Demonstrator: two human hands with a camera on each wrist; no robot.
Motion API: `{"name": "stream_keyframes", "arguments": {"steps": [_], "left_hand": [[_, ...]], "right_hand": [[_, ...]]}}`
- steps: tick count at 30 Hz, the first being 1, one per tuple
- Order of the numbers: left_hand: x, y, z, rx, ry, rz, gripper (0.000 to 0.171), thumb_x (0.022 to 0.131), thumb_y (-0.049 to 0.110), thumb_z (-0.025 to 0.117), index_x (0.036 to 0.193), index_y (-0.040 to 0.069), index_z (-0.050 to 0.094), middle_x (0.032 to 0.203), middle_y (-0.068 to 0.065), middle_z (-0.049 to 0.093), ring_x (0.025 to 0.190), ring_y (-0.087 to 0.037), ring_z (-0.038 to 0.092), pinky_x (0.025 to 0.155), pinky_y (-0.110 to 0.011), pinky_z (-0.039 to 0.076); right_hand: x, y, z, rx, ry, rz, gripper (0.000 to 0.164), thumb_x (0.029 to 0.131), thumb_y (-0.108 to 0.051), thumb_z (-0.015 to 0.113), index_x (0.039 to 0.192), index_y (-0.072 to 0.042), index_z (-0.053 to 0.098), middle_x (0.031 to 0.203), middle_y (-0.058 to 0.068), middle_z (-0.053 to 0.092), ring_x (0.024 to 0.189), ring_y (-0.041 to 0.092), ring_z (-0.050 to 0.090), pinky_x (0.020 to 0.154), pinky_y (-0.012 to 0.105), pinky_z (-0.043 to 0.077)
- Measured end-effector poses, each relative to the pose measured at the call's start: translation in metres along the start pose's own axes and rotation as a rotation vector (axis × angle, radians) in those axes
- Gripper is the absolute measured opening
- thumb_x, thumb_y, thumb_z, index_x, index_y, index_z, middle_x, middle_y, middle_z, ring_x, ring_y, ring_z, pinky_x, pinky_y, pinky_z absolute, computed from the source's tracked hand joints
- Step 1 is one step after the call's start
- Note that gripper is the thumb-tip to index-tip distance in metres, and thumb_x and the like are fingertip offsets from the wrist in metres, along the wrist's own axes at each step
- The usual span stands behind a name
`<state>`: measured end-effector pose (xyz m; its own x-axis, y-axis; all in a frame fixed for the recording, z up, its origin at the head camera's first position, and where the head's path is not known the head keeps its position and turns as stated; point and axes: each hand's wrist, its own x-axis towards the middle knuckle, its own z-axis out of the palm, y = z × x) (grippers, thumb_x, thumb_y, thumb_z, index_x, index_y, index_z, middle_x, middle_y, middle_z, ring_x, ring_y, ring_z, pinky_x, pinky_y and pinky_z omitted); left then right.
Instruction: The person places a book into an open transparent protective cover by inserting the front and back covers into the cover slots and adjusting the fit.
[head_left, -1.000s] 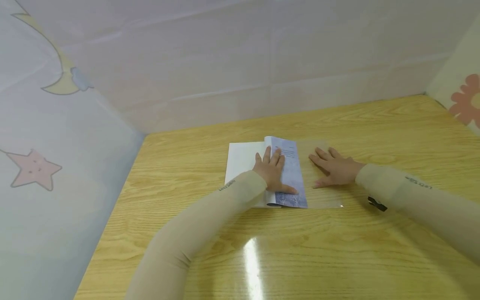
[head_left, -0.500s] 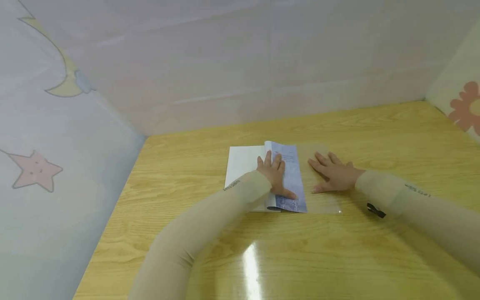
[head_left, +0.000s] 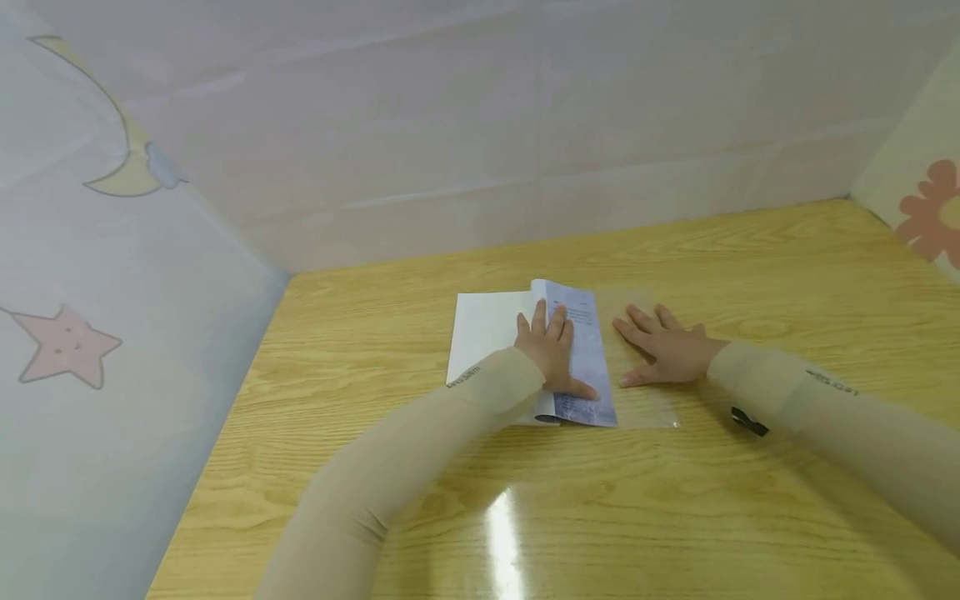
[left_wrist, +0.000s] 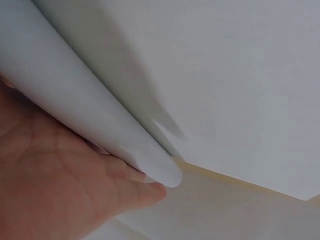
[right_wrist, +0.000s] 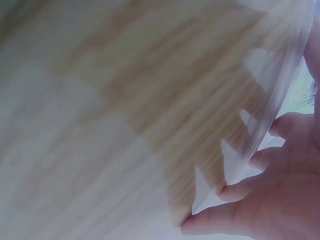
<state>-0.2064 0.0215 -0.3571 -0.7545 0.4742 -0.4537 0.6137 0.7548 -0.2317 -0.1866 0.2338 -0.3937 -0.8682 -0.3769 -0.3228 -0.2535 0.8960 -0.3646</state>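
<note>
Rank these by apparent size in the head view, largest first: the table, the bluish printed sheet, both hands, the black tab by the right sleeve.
1. Table
2. Bluish printed sheet, partly covered
3. Left hand and right hand: too alike to rank
4. Black tab

Pale lilac-blue printed paper cover (head_left: 591,354) has a soft roll down its left edge, small text up top; flat white paper page (head_left: 486,325) sits left of the cover, running under that roll; clear plastic sheet (head_left: 643,408) pokes out past the cover's right side.
</note>
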Motion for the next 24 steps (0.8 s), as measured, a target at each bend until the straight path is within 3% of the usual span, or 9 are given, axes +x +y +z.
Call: {"name": "stream_keyframes", "arguments": {"steps": [8, 13, 17, 24], "left_hand": [[0.009, -0.010, 0.003, -0.107, 0.013, 0.053, 0.090, 0.093, 0.073, 0.024, 0.157, 0.012, 0.007, 0.163, -0.004, -0.004, 0.148, -0.029, -0.006, 0.117, -0.045, 0.011], [0.011, -0.020, 0.000, -0.192, -0.023, 0.142, 0.076, 0.102, 0.053, 0.030, 0.157, 0.007, 0.004, 0.162, -0.007, -0.007, 0.146, -0.031, -0.011, 0.117, -0.045, 0.011], [0.008, -0.022, 0.002, -0.154, -0.007, 0.171, 0.077, 0.101, 0.054, 0.034, 0.157, 0.009, 0.006, 0.162, -0.005, -0.008, 0.146, -0.030, -0.012, 0.117, -0.046, 0.010], [0.002, -0.017, 0.008, -0.053, 0.067, 0.148, 0.077, 0.100, 0.060, 0.027, 0.158, 0.014, 0.005, 0.163, 0.001, -0.007, 0.147, -0.029, -0.013, 0.116, -0.052, 0.006]], "right_hand": [[0.000, 0.002, 0.001, -0.011, 0.000, 0.008, 0.100, 0.086, -0.061, 0.060, 0.153, 0.000, 0.018, 0.156, 0.030, 0.001, 0.133, 0.065, -0.003, 0.083, 0.088, 0.006], [0.001, 0.004, 0.003, -0.020, 0.006, 0.012, 0.101, 0.085, -0.065, 0.059, 0.154, -0.002, 0.018, 0.157, 0.028, 0.002, 0.133, 0.065, -0.004, 0.083, 0.088, 0.005], [0.003, 0.007, 0.007, -0.011, 0.001, 0.017, 0.104, 0.084, -0.068, 0.058, 0.155, -0.004, 0.017, 0.158, 0.026, 0.000, 0.134, 0.064, -0.006, 0.082, 0.089, 0.002], [0.005, 0.010, 0.010, -0.007, 0.012, 0.019, 0.105, 0.083, -0.070, 0.057, 0.155, -0.005, 0.017, 0.159, 0.024, 0.001, 0.135, 0.063, -0.006, 0.083, 0.088, 0.002]]}}
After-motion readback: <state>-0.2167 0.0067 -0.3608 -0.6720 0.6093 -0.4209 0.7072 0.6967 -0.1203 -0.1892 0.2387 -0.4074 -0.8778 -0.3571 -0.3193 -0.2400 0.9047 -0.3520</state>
